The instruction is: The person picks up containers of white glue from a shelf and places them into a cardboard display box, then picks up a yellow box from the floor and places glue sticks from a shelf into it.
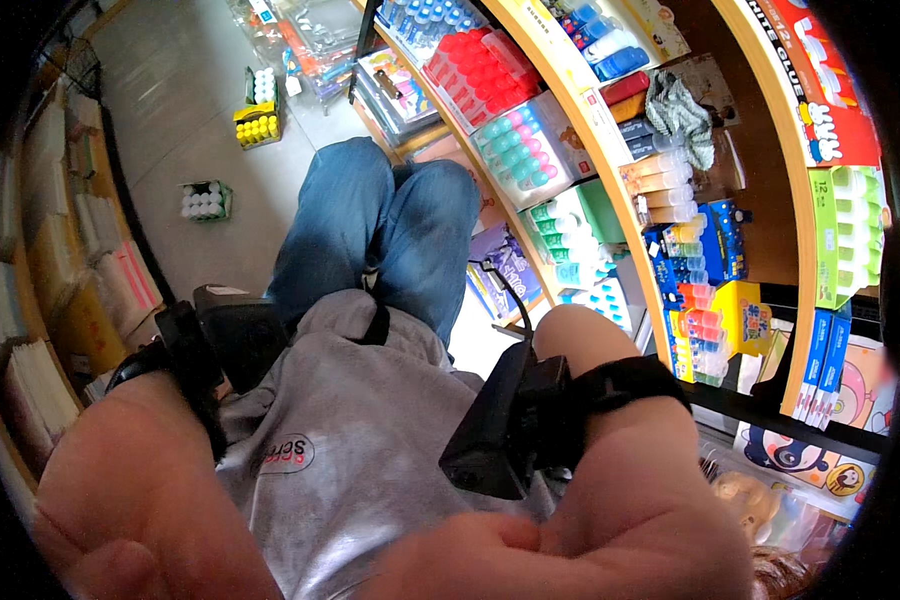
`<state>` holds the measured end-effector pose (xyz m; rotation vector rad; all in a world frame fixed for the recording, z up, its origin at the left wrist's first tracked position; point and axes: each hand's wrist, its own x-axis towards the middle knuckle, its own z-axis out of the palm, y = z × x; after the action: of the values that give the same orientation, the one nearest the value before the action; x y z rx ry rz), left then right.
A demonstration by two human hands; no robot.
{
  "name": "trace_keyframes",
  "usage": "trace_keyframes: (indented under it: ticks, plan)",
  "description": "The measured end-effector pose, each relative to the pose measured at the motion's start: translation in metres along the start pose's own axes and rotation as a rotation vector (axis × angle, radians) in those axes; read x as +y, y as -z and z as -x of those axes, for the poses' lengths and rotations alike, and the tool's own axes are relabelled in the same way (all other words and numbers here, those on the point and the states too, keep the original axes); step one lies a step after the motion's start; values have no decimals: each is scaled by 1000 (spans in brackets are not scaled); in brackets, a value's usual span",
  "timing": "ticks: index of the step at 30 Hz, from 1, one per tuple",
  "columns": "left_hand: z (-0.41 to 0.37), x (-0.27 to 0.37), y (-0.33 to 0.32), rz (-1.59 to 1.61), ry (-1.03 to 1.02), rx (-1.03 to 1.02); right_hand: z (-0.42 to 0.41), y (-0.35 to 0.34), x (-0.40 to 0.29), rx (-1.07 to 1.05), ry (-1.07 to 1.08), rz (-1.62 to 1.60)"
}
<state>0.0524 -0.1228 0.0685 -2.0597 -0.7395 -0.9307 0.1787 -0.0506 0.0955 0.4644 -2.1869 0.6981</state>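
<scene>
Both hands are raised very close to the camera, large and blurred along the bottom. My left hand (135, 487) fills the lower left, below a black wrist strap and a box-shaped black device (240, 337). On the other side, my right hand (607, 532) reaches inward below another black strap (634, 386) with a black device (495, 427). Most fingers are hidden or cut off by the frame, so whether either hand holds anything cannot be told. Between the hands are a grey shirt (367, 450) and, beyond it, bent knees in blue jeans (337, 210).
Curved-looking wooden shelves (615, 142) at right carry red-capped bottles (484, 75), glue bottles (577, 232) and boxed tubes (697, 330). On the tiled floor stand a box of white-capped bottles (206, 202) and a yellow-capped set (257, 127). Shelved books or paper goods (82, 217) line the left.
</scene>
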Motion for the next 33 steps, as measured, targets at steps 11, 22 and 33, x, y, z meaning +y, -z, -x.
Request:
trace_keyframes:
  ticks: [11,22,33]
  plan:
    - [-1,-18,25,-192,-78,270,-11,-4,-4,56,30,-32]
    - [88,-27,57,-288,456,65,-40,-43,-24,216,235,-108]
    - [134,54,63,-320,850,-217,-24,-79,-59,196,146,-126]
